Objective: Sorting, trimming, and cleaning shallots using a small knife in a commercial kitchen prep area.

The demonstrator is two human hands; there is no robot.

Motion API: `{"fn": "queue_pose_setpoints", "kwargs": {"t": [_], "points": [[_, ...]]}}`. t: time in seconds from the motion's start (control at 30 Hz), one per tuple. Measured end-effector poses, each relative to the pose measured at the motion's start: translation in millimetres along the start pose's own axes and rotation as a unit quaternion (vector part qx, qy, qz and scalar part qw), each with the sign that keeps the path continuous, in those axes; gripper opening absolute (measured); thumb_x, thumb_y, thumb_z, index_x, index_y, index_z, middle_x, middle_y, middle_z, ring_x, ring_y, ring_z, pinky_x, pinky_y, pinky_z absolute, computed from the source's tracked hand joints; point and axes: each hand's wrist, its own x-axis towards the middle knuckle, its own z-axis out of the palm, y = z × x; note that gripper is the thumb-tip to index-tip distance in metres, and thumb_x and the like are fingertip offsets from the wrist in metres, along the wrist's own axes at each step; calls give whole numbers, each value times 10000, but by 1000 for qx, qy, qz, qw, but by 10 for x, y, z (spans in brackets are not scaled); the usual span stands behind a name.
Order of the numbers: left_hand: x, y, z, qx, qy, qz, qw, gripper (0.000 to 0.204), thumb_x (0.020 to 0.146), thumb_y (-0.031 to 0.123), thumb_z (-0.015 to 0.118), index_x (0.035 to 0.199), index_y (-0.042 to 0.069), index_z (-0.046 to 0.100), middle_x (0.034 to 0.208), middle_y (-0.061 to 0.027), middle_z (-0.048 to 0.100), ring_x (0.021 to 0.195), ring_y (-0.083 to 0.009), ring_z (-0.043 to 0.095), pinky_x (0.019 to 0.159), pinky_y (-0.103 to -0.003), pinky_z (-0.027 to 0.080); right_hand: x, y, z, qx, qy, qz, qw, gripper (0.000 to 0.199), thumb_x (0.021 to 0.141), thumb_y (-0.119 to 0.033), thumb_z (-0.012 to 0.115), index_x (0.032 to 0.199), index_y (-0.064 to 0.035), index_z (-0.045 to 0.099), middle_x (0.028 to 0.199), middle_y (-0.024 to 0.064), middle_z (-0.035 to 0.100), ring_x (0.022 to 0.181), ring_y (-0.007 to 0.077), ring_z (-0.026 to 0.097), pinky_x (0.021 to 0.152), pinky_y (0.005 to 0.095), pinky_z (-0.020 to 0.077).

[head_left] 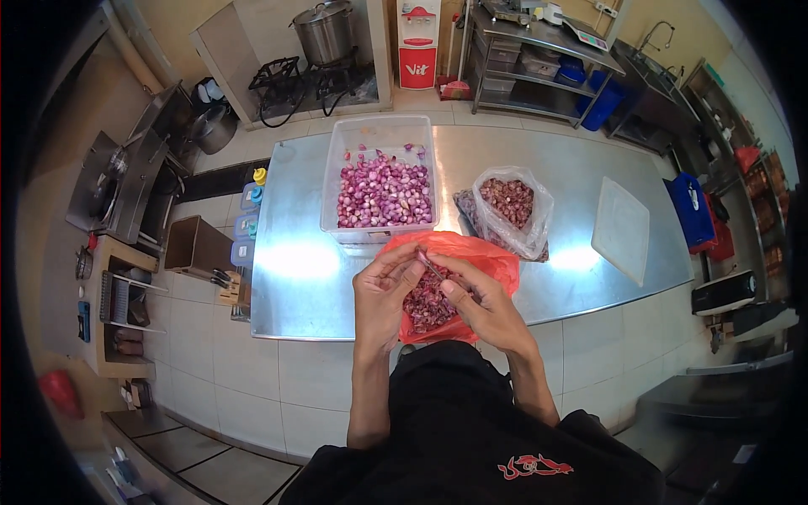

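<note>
My left hand (383, 290) is closed, pinching a small shallot (422, 254) between thumb and fingertips. Against it, my right hand (484, 307) grips a small knife (434, 269), mostly hidden by the fingers. Both hands are over a red plastic bag (492, 252) spread at the table's near edge, with shallot skins (429, 307) heaped on it. Just beyond stands a clear plastic tub (379, 130) holding many peeled purple shallots (385, 192). To its right, an open clear bag (539, 223) is filled with brownish unpeeled shallots (507, 202).
Everything rests on a steel table (295, 202). A translucent lid (621, 229) lies at its right side. By the left edge are capped containers (244, 227), a knife block (229, 290) and a brown bin (198, 244). A stove with a large pot (325, 34) stands at the back.
</note>
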Motion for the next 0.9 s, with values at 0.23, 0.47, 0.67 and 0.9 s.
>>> {"fn": "queue_pose_setpoints", "kwargs": {"t": [0.23,0.47,0.67,0.9], "points": [[-7,3,-3,18,6,17,1000,271,873,-10,636,1141,-39,612,1085,-132,655,1005,-165,623,918,-286,493,2,9,78,-38,35,-87,995,349,983,-150,490,1305,-19,523,1272,92,588,1159,151,525,1022,299,375],[-22,45,61,-23,-5,35,999,251,892,-2,602,1135,-64,608,1084,-152,652,994,-185,629,922,-326,508,-5,76,85,32,40,-61,997,332,986,-131,494,1296,-25,540,1047,19,624,768,49,515,687,195,428],[-32,25,40,-77,-7,40,996,229,903,6,575,1114,-73,613,1031,-154,657,933,-190,642,898,-354,525,6,74,109,67,85,-38,993,354,983,-165,497,1296,-5,534,1259,108,595,1170,152,525,1014,290,379],[-11,38,16,-93,-17,10,995,221,914,34,587,1111,-60,624,1048,-139,662,938,-176,644,890,-324,528,36,-10,28,8,132,-33,991,362,983,-186,507,1294,-5,536,1239,105,606,1118,135,543,963,268,401]]}}
